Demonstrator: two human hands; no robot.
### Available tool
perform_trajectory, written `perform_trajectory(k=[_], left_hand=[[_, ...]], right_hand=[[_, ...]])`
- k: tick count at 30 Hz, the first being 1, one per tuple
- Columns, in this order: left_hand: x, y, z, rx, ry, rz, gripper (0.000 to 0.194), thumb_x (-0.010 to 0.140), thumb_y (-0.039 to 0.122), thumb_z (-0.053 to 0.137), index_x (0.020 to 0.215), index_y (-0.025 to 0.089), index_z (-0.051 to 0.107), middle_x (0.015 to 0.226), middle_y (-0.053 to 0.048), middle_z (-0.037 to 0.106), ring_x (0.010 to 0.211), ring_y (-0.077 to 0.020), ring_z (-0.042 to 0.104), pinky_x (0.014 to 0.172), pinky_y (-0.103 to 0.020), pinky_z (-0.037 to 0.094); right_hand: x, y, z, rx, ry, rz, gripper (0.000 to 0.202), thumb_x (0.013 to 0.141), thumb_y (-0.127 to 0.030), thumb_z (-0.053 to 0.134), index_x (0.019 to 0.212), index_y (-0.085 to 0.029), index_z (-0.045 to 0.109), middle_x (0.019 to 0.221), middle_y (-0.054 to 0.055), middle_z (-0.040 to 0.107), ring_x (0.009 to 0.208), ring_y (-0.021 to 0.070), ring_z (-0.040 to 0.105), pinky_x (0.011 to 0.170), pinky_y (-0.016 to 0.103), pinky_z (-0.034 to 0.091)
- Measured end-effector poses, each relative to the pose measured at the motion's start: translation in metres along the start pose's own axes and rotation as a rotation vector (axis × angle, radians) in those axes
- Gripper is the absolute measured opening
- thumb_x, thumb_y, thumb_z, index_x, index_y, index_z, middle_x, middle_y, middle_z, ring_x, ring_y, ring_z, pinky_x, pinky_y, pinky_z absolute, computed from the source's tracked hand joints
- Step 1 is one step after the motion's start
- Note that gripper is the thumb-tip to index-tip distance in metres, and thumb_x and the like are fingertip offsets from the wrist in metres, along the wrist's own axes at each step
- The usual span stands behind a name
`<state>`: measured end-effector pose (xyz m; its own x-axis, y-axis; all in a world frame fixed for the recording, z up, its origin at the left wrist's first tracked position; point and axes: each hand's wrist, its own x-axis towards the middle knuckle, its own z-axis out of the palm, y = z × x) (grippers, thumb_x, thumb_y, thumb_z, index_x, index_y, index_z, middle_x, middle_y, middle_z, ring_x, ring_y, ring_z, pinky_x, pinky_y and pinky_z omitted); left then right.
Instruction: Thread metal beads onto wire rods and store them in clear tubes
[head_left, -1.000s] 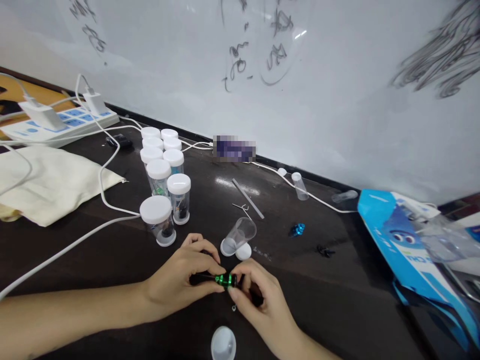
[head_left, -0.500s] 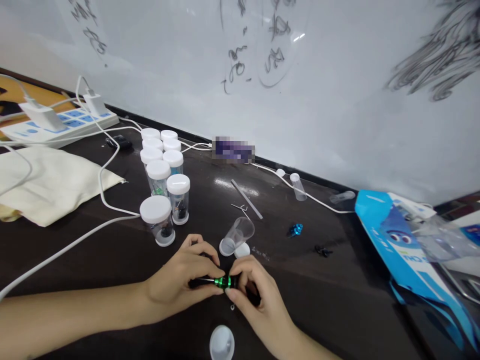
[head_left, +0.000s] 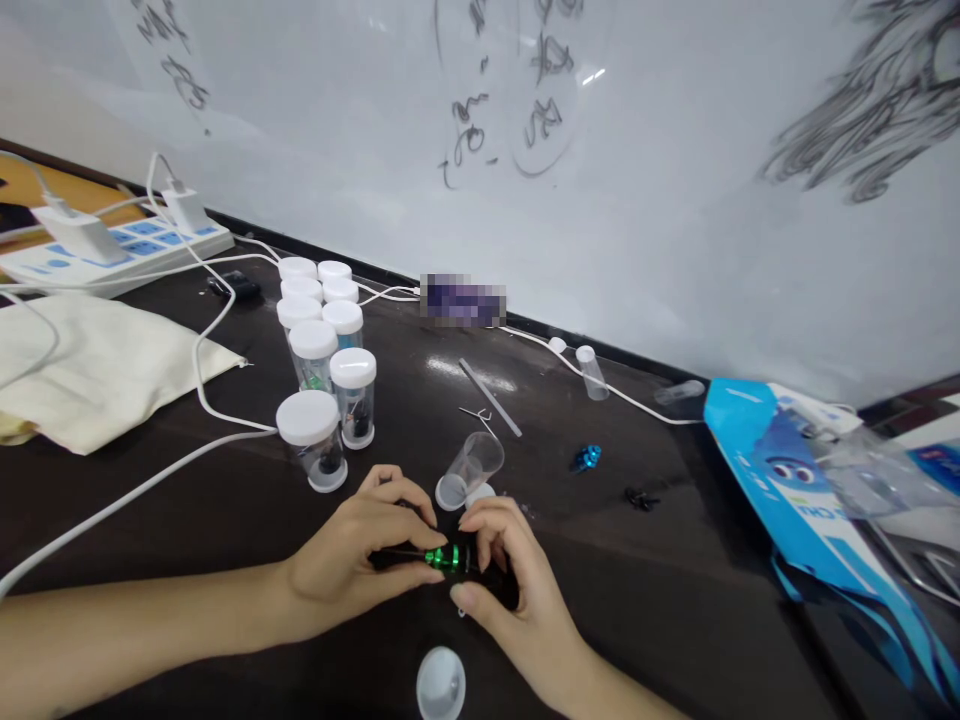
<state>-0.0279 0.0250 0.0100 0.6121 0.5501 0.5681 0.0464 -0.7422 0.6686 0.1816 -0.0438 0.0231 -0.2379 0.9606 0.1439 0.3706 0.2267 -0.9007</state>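
Observation:
My left hand pinches a small shiny green and black cylindrical part between thumb and fingers. A thin dark rod runs from the part back under the left palm. Around the part's black right end, my right hand has its thumb and index finger apart; its other fingers are curled, and whether any touches the part is unclear. A tiny ring-like piece lies below the right thumb. Just beyond the hands, a clear open tube lies tipped over by a white lid. Nearer me sits a small white cup-like lid.
Several white-capped clear jars stand left of centre. A blue metal part, black screws, hex keys and a clear strip lie beyond. A blue bag is at right; a white cable crosses the left.
My right thumb has dropped away from the green and black part, widening the gap to the index finger. The left hand keeps its pinch. The view has shifted slightly.

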Motion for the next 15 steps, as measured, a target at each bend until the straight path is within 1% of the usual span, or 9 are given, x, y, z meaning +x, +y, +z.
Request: perform_trajectory(k=[2,4,5,6,8,10,11,13,15], left_hand=[[0.0004,0.0010,0.0000,0.005,-0.005,0.034,0.020,0.077,0.011,0.077,0.094,0.016,0.067,0.082,-0.001,0.071,0.087,-0.0178,0.063,0.088,-0.035,0.032],[0.0007,0.0023,0.0001,0.005,-0.013,0.070,0.016,0.078,0.011,0.076,0.091,0.015,0.067,0.079,-0.002,0.071,0.086,-0.0175,0.063,0.088,-0.035,0.032],[0.0008,0.0027,0.0000,0.005,-0.012,0.075,0.015,0.078,0.011,0.075,0.091,0.015,0.067,0.079,-0.001,0.071,0.085,-0.0174,0.063,0.087,-0.035,0.032],[0.0009,0.0027,0.0000,0.004,-0.007,0.069,0.015,0.079,0.011,0.075,0.091,0.016,0.067,0.080,-0.001,0.071,0.085,-0.0172,0.063,0.087,-0.035,0.032],[0.0009,0.0021,-0.0002,-0.001,0.007,0.030,0.017,0.079,0.012,0.075,0.093,0.017,0.068,0.081,-0.001,0.071,0.087,-0.0170,0.063,0.088,-0.035,0.032],[0.0008,0.0014,-0.0003,-0.006,0.014,-0.007,0.018,0.080,0.014,0.074,0.095,0.019,0.068,0.082,0.000,0.072,0.088,-0.0171,0.063,0.089,-0.034,0.033],[0.0007,0.0013,-0.0002,-0.007,0.013,-0.010,0.017,0.080,0.015,0.074,0.095,0.020,0.068,0.081,0.000,0.072,0.088,-0.0171,0.063,0.089,-0.035,0.033],[0.0006,0.0016,-0.0001,0.000,0.004,0.012,0.014,0.081,0.016,0.073,0.093,0.020,0.068,0.080,0.000,0.072,0.087,-0.0175,0.064,0.089,-0.035,0.033],[0.0004,0.0019,-0.0001,0.006,-0.002,0.044,0.012,0.082,0.016,0.072,0.092,0.019,0.067,0.079,-0.001,0.072,0.086,-0.0178,0.064,0.088,-0.036,0.033]], right_hand=[[0.0001,-0.0006,-0.0008,-0.011,-0.048,-0.015,0.025,0.098,-0.045,0.046,0.105,-0.023,0.057,0.099,0.004,0.054,0.084,0.0188,0.050,0.076,0.031,0.040],[0.0002,-0.0004,-0.0009,-0.046,-0.112,-0.032,0.030,0.102,-0.038,0.037,0.087,-0.022,0.058,0.085,0.002,0.055,0.082,0.0187,0.050,0.076,0.031,0.039],[0.0002,0.0000,-0.0007,-0.063,-0.121,-0.035,0.029,0.102,-0.035,0.039,0.082,-0.022,0.056,0.081,0.001,0.054,0.080,0.0183,0.050,0.075,0.031,0.038],[0.0001,0.0004,-0.0003,-0.075,-0.106,-0.034,0.025,0.100,-0.033,0.043,0.082,-0.022,0.055,0.080,0.000,0.052,0.079,0.0177,0.050,0.074,0.030,0.038],[-0.0002,0.0012,0.0006,-0.071,-0.031,-0.019,0.012,0.095,-0.035,0.056,0.094,-0.023,0.054,0.089,0.001,0.051,0.081,0.0174,0.049,0.073,0.029,0.038],[-0.0002,0.0012,0.0008,-0.045,0.017,-0.012,0.031,0.089,-0.046,0.062,0.109,-0.024,0.051,0.099,0.003,0.049,0.084,0.0184,0.049,0.074,0.030,0.040],[-0.0001,0.0008,0.0006,-0.036,0.006,-0.014,0.036,0.089,-0.051,0.059,0.111,-0.024,0.051,0.100,0.003,0.050,0.085,0.0192,0.049,0.075,0.031,0.040],[0.0002,0.0000,-0.0001,-0.049,-0.064,-0.023,0.032,0.095,-0.054,0.046,0.100,-0.024,0.056,0.092,0.003,0.053,0.084,0.0201,0.050,0.077,0.033,0.039],[0.0004,-0.0005,-0.0006,-0.077,-0.120,-0.020,0.034,0.102,-0.044,0.036,0.084,-0.023,0.056,0.081,0.001,0.054,0.081,0.0195,0.051,0.080,0.034,0.037]])
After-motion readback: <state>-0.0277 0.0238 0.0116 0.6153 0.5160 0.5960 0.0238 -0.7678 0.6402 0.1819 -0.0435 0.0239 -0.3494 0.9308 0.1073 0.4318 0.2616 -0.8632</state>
